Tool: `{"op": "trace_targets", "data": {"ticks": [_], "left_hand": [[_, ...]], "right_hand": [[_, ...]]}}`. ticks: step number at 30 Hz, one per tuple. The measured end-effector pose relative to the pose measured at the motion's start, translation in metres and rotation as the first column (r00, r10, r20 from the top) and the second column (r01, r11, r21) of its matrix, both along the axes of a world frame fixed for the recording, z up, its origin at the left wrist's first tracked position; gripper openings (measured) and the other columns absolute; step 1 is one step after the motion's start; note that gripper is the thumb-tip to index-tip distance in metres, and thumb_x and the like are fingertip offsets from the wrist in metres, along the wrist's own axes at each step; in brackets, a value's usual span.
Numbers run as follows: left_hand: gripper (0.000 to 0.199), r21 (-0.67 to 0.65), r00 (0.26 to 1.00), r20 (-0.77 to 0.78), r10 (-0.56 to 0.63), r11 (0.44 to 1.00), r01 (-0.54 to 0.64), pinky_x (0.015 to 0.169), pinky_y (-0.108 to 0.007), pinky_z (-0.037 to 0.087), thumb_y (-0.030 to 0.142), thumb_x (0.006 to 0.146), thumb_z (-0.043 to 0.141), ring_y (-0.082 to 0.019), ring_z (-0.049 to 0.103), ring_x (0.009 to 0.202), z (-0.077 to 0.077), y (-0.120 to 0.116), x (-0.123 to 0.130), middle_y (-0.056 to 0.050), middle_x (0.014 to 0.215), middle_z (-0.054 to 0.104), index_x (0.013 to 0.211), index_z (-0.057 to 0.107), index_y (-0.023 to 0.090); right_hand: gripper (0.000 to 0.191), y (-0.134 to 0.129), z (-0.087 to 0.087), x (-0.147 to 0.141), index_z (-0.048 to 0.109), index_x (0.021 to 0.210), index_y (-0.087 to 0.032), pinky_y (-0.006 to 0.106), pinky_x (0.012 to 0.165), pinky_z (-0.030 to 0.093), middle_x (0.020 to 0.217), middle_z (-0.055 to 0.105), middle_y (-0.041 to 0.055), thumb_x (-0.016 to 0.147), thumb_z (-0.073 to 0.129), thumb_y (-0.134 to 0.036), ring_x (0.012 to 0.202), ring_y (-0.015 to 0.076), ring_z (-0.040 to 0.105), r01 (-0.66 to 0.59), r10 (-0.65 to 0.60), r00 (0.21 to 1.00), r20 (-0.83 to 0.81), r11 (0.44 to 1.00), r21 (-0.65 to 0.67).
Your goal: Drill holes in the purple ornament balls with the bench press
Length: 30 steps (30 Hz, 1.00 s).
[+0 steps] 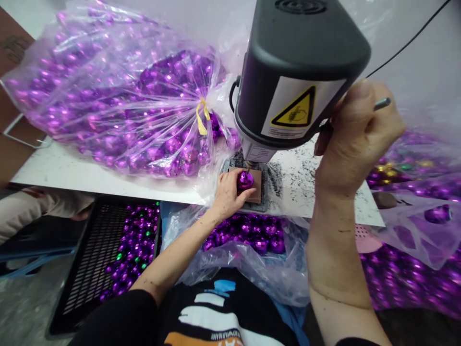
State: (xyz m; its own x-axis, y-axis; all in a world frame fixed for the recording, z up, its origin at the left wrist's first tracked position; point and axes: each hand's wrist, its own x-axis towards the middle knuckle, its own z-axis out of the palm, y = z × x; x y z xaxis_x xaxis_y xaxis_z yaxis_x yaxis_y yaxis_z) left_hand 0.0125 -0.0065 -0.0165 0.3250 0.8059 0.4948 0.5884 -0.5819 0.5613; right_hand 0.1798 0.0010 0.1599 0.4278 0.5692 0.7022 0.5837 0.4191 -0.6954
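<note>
One shiny purple ball (245, 179) sits on the brown block (256, 193) at the foot of the black machine (302, 53), right below its narrow tip. From where I stand, the left hand (229, 193) has its grip closed around the ball, thumb on one side and fingers on the other. The right hand (362, 132) is wrapped around a metal lever (382, 104). I can't tell whether tip and ball touch. To do this well, I'd keep the ball pressed squarely onto the block, work the lever smoothly, and hold the fingertips low, clear of the tip. Dark flecks litter the worktop (90, 174); brushing them off the block should help the ball seat steadily.
</note>
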Motion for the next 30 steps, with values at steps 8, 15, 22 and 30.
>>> {"op": "trace_targets", "data": {"ticks": [8, 15, 22, 30], "left_hand": [[0.043, -0.029, 0.989, -0.101, 0.107, 0.993, -0.111, 0.118, -0.054, 0.026, 0.044, 0.089, 0.068, -0.027, 0.06, 0.112, 0.001, 0.004, 0.014, -0.01, 0.113, 0.067, 0.119, 0.053, 0.017], [0.04, -0.019, 0.984, -0.137, 0.11, 0.993, -0.114, 0.12, -0.055, 0.024, 0.044, 0.089, 0.066, -0.027, 0.06, 0.11, 0.0, 0.004, 0.014, -0.01, 0.11, 0.067, 0.116, 0.052, 0.018], [0.041, -0.017, 0.982, -0.147, 0.12, 0.992, -0.124, 0.121, -0.054, 0.025, 0.044, 0.09, 0.064, -0.027, 0.059, 0.113, -0.003, 0.004, 0.013, -0.01, 0.11, 0.065, 0.118, 0.051, 0.018], [0.041, -0.024, 0.985, -0.14, 0.106, 0.994, -0.11, 0.12, -0.055, 0.025, 0.045, 0.09, 0.063, -0.027, 0.058, 0.112, -0.003, 0.004, 0.013, -0.009, 0.109, 0.064, 0.117, 0.051, 0.018]], "right_hand": [[0.052, -0.003, -0.001, 0.002, 0.035, 0.069, -0.012, 0.015, 0.053, 0.028, 0.065, 0.033, -0.0036, 0.093, 0.042, -0.058, 0.056, -0.0032, 0.032, -0.006, 0.006, 1.0, -0.001, 1.0, 0.007], [0.032, -0.034, -0.032, -0.007, 0.052, 0.078, -0.011, 0.015, 0.049, 0.03, 0.067, 0.047, -0.0029, 0.093, 0.05, -0.039, 0.052, -0.0021, 0.042, 0.047, -0.049, 0.998, 0.028, 0.996, 0.078], [0.013, -0.051, -0.068, -0.006, 0.064, 0.096, -0.022, 0.022, 0.052, 0.037, 0.063, 0.048, -0.0035, 0.088, 0.054, -0.024, 0.052, 0.0031, 0.047, 0.021, -0.038, 0.988, 0.152, 0.994, 0.108], [0.019, -0.049, -0.07, -0.001, 0.064, 0.1, -0.027, 0.025, 0.051, 0.034, 0.064, 0.047, -0.0028, 0.086, 0.052, -0.023, 0.053, 0.0057, 0.047, -0.032, 0.009, 0.981, 0.194, 0.992, 0.12]]}}
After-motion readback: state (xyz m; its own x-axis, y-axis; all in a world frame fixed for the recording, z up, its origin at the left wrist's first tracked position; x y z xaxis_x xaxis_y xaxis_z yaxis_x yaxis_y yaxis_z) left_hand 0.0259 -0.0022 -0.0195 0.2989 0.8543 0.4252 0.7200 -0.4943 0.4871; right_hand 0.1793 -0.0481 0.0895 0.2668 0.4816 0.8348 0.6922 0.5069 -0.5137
